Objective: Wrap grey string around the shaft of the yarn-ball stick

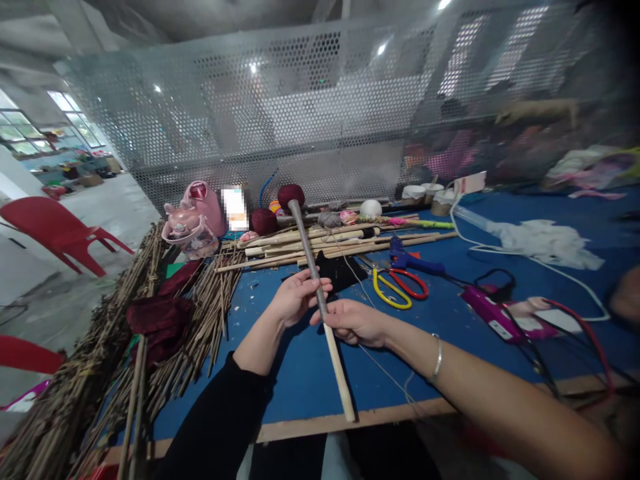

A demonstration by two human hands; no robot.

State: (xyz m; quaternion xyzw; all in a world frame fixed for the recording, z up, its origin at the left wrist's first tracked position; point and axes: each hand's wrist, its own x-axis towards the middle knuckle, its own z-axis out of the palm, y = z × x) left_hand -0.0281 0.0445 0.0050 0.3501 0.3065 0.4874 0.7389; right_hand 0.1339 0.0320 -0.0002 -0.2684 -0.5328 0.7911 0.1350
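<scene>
A wooden stick (337, 373) slants across the middle of the view, its bare lower end near the table's front edge. Grey yarn (306, 241) covers its upper part, and a dark red ball (291, 196) tops it. My left hand (296, 298) has its fingers closed round the grey-wrapped part. Just below, my right hand (353, 321) pinches the stick where the grey covering meets bare wood. A thin loose strand trails from beneath my right hand toward the table edge. Yellow-and-red-handled scissors (393, 289) lie beyond my right hand.
Bundled thin twigs (200, 333) and dark red cloth (163, 320) cover the left side. Behind lie wooden sticks (300, 241) and a blue glue gun (413, 259). A purple power strip (493, 317) with cables sits right. A perforated metal screen (310, 127) stands at the back.
</scene>
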